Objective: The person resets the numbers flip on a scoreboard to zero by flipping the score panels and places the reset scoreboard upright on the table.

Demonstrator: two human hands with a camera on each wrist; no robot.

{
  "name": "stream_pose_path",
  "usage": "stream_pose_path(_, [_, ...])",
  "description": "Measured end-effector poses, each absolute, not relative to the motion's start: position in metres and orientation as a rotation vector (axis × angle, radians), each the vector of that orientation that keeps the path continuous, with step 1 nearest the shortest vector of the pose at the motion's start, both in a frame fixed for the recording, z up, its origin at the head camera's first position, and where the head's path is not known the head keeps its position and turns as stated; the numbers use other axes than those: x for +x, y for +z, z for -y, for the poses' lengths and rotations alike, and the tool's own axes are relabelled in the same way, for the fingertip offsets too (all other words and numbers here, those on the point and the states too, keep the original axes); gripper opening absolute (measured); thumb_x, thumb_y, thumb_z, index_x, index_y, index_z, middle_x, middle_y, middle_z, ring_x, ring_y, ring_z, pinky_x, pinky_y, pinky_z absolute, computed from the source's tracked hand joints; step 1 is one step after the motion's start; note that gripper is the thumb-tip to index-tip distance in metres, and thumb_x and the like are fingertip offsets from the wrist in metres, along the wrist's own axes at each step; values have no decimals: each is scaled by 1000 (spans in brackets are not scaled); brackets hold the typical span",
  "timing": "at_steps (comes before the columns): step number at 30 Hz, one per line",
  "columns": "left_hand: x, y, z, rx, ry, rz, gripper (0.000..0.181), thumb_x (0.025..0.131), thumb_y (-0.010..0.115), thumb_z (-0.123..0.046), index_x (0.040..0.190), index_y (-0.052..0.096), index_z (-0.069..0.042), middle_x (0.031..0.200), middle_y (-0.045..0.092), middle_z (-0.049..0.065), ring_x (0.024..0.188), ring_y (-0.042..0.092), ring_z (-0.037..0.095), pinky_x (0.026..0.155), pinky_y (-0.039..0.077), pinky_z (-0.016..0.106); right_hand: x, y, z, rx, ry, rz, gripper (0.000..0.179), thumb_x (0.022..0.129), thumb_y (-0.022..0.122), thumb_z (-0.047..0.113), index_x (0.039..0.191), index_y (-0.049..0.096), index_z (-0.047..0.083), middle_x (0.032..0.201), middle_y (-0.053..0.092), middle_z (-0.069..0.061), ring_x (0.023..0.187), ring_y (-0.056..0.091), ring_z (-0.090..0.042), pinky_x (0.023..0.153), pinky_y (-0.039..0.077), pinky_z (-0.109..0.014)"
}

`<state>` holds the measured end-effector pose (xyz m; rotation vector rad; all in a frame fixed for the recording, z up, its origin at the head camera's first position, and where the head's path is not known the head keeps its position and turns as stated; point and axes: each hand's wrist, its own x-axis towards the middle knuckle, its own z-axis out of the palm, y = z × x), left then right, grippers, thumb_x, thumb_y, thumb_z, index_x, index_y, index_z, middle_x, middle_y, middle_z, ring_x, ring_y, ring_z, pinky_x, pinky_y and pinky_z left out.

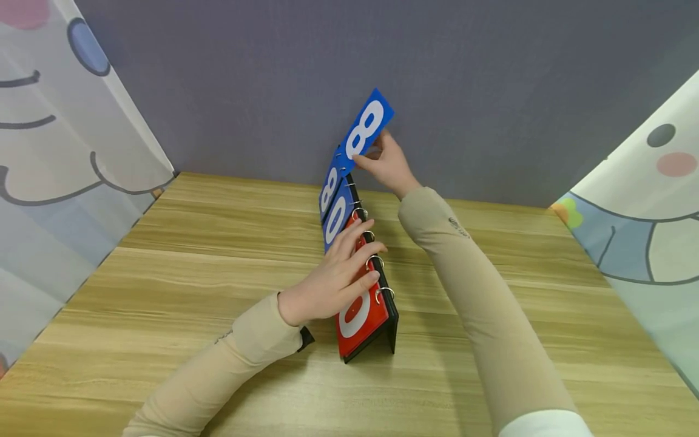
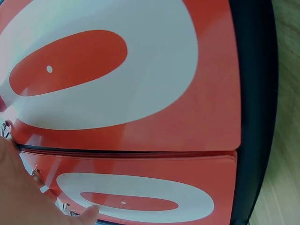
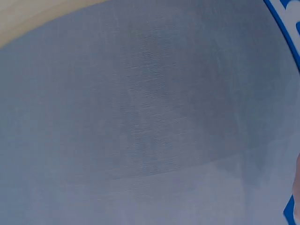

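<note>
A flip scoreboard (image 1: 392, 315) stands like a tent on the table, with red and blue number cards on metal rings. Between thumb and fingers, my right hand (image 1: 390, 164) pinches a raised blue card (image 1: 368, 121) showing a white 8. Below it hang another blue 8 card (image 1: 328, 188) and a blue 0 card (image 1: 335, 218). My left hand (image 1: 333, 276) rests across the red cards near the top rings, fingers mostly straight. In the left wrist view, two red 0 cards (image 2: 206, 108) lie side by side. Only a fingertip (image 3: 296, 192) and bits of blue card show at the right wrist view's edge.
The wood-grain table (image 1: 218, 243) meets a grey panel (image 1: 246, 91) at the back, close behind the scoreboard's far end. Printed cartoon curtains (image 1: 65, 133) hang on both sides. A small black piece (image 1: 307, 338) shows beside the left cuff.
</note>
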<state>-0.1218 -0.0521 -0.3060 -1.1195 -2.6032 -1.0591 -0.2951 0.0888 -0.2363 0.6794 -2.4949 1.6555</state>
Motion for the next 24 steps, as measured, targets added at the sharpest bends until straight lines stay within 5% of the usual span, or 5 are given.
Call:
stream_pose_path(5, [-122, -308, 52, -1121, -1062, 2602, 69, 94, 11, -64, 133, 41, -17, 158, 3, 6, 146, -5, 25, 113, 13, 60, -294, -244, -80, 703, 1368, 2692, 46, 93, 61, 21, 133, 42, 10, 129, 53, -13, 110, 59, -27, 90, 50, -38])
stream_pose_path(11, [-122, -309, 51, -1125, -1053, 2595, 57, 98, 17, -56, 132, 42, -17, 157, 4, 6, 146, -5, 24, 113, 11, 59, -294, -245, -74, 717, 1148, 2733, 26, 96, 56, 24, 110, 52, 3, 117, 59, -15, 104, 60, -27, 83, 50, -39])
stream_pose_path(17, [-122, -309, 51, -1142, -1050, 2576, 31, 102, 40, -27, 131, 42, -16, 157, 5, 8, 146, -5, 26, 113, 11, 59, -295, -246, -69, 880, 868, 2739, 41, 97, 54, 20, 135, 51, 3, 124, 57, -15, 109, 56, -27, 94, 45, -38])
stream_pose_path(24, [-121, -308, 51, -1135, -1064, 2577, 52, 100, 20, -52, 131, 42, -17, 157, 5, 6, 146, -5, 25, 113, 12, 59, -295, -242, -65, 906, 675, 2730, 30, 95, 57, 18, 121, 64, 5, 126, 59, -13, 118, 50, -28, 102, 38, -38])
